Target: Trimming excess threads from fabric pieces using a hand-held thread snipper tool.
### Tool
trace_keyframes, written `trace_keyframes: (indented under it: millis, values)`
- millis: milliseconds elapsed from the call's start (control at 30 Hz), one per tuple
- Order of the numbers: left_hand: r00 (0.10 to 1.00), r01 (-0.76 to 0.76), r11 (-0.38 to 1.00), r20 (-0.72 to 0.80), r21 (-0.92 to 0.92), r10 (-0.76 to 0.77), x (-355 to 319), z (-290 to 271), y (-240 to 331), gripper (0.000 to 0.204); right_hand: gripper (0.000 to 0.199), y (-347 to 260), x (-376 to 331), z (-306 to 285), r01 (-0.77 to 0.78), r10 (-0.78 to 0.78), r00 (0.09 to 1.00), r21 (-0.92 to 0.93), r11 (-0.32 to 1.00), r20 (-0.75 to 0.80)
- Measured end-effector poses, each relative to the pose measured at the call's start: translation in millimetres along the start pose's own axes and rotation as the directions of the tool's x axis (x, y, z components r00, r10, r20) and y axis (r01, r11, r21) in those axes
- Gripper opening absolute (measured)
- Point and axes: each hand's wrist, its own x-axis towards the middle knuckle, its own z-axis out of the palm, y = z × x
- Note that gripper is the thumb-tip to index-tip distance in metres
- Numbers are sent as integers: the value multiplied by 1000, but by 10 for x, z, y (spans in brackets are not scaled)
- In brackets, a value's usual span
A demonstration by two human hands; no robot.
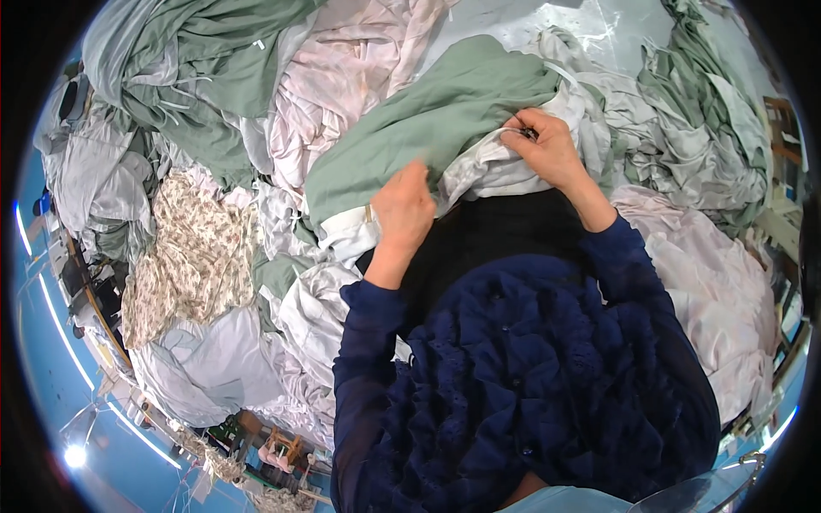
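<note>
A sage-green garment (428, 111) with a white lining and a pale waistband lies across my lap and the cloth pile. My left hand (402, 212) is curled closed over its near edge, beside the white band (346, 227); the fingertips are slightly blurred and what they pinch is hidden. Over the white lining (483, 162), my right hand (552, 152) is closed, thumb and fingers bent around a small dark tool (528, 133), mostly covered by the fingers. That hand also touches the garment's edge.
Heaps of green and white garments (205, 68) lie at the far left, next to pale pink cloth (351, 77). A floral-print piece (192, 256) sits at left. More green-white cloth (693, 154) and pink cloth (710, 291) are piled at right. A grey surface (590, 34) shows beyond.
</note>
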Motion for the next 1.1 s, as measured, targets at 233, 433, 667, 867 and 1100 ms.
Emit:
trace_keyframes:
  millis: [233,433,667,867,1100]
  values:
    - [992,117,967,-69,225,-104,-359,-497,-497,5,10,28,3,-27,-45,45,999,87,995,0]
    - [900,419,695,170,-584,-401,-45,-361,253,9,9,86,1,-4,-28,28,1000,110,993,3]
    - [872,490,700,281,-519,-401,294,264,578,28,9,53,-17,12,-10,10,1000,83,997,-3]
    - [824,566,670,296,-481,-483,452,391,675,36,9,53,-24,14,36,-36,999,0,999,-30]
    - [729,657,306,477,-689,-491,428,334,655,16,9,87,-20,-20,6,-5,999,52,999,-34]
